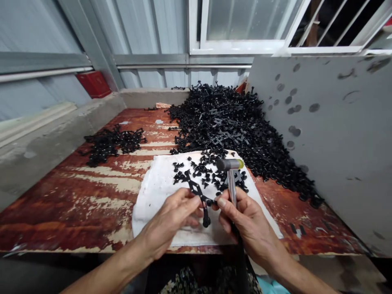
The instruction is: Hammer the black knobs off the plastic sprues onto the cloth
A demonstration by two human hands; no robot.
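Between my hands, above a white cloth [147, 204], is a black jointed plastic linkage [196, 188] with crossed arms and round knobs at its ends. My left hand [180, 210] pinches its middle between thumb and fingers. My right hand [245, 212] is wrapped round the handle of a small mallet [232, 185], whose head has one dark face and one yellow face and points up. The thumb and forefinger of that hand also touch a knobbed end of the linkage. Small black knobbed pegs [206, 171] lie scattered on the cloth just beyond my hands.
A large heap of black plastic parts [226, 118] covers the back right of the worn red-brown table [76, 204]. A smaller pile of black linkages [113, 143] lies at the left. A grey board [337, 130] stands along the right side; a red box [94, 84] sits on the left ledge.
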